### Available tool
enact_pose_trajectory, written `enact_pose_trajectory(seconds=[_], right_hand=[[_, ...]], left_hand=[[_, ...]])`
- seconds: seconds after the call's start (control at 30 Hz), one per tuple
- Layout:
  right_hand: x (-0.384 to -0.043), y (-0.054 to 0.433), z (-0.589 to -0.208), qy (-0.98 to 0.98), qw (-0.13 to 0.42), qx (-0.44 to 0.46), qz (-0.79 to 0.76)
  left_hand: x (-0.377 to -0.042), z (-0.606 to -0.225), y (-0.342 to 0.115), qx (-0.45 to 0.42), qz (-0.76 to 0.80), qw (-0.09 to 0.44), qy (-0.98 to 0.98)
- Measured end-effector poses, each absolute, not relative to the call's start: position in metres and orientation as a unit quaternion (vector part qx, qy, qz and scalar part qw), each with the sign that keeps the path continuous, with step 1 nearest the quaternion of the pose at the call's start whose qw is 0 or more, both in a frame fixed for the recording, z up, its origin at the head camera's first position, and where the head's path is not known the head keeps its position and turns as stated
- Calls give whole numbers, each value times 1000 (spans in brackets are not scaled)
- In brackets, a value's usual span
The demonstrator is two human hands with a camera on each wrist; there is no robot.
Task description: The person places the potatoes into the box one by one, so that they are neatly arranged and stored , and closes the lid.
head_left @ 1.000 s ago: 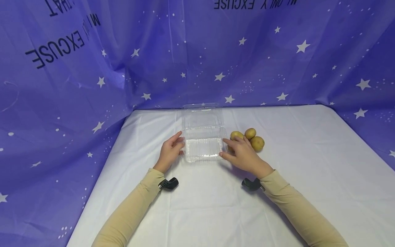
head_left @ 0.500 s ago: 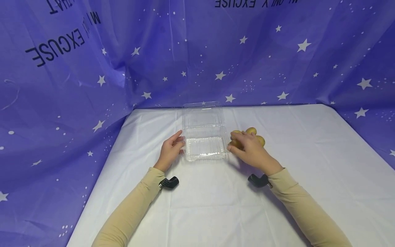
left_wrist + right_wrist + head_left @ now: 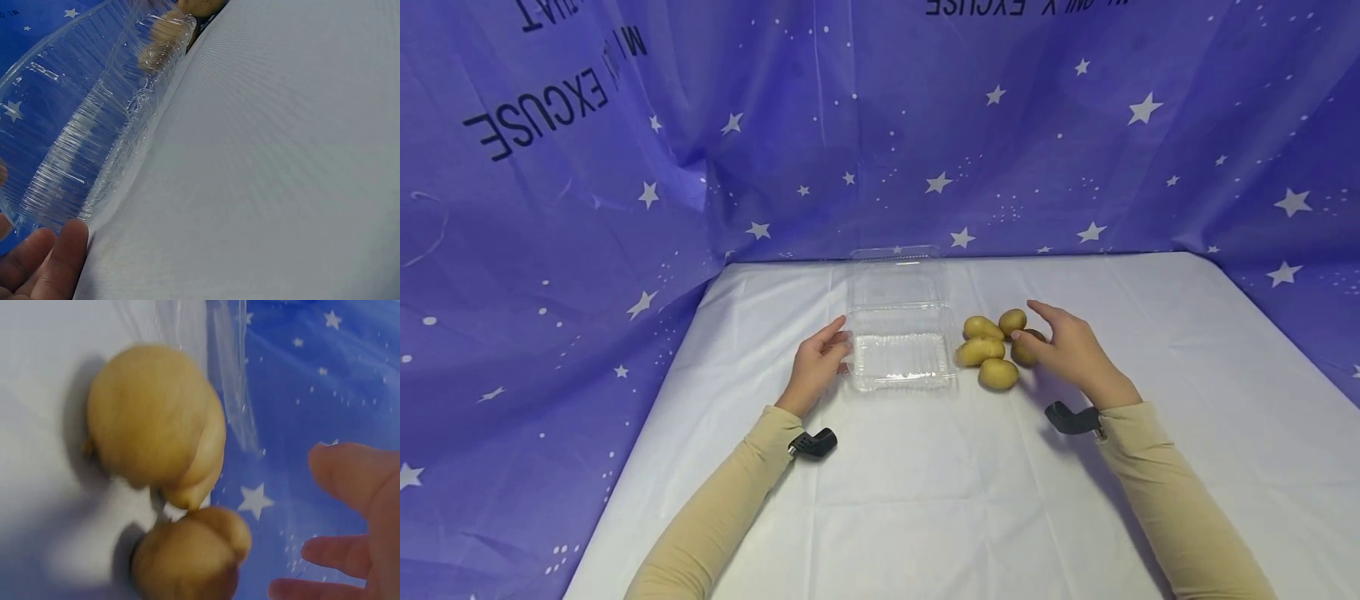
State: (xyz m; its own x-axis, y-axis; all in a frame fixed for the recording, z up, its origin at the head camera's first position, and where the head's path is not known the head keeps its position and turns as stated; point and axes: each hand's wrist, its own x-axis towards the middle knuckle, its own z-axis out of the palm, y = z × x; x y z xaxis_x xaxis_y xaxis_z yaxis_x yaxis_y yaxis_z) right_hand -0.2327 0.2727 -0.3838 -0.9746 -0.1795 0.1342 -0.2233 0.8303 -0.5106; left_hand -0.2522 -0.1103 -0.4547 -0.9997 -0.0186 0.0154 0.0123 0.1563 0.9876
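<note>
A clear plastic clamshell container (image 3: 901, 358) stands on the table with its lid (image 3: 898, 279) raised at the back. My left hand (image 3: 815, 364) rests against the container's left side, fingers relaxed; in the left wrist view the thumb (image 3: 67, 259) touches its lower edge. Several yellow-brown potatoes lie grouped right of the container, among them a front potato (image 3: 998, 374) and a long potato (image 3: 981, 351). My right hand (image 3: 1075, 350) hovers at the group's right side, fingers spread, partly covering the rightmost potato (image 3: 1028, 354). The right wrist view shows nothing between those fingers.
A white cloth (image 3: 917, 500) covers the table. Behind and to the left hangs a blue-purple curtain (image 3: 880, 150) with white stars and lettering. A black wrist camera (image 3: 812, 443) sits at the left cuff, another black camera (image 3: 1071, 418) at the right cuff.
My right hand has left the container's right side and moved right across the potatoes to their far side, uncovering most of them. My left hand has stayed at the container.
</note>
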Motion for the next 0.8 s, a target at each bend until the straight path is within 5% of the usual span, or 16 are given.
enact_pose_trajectory(seconds=[0.8], right_hand=[[-248, 301, -415, -960, -15, 110, 257]], left_hand=[[-250, -453, -111, 2, -651, 6, -759]])
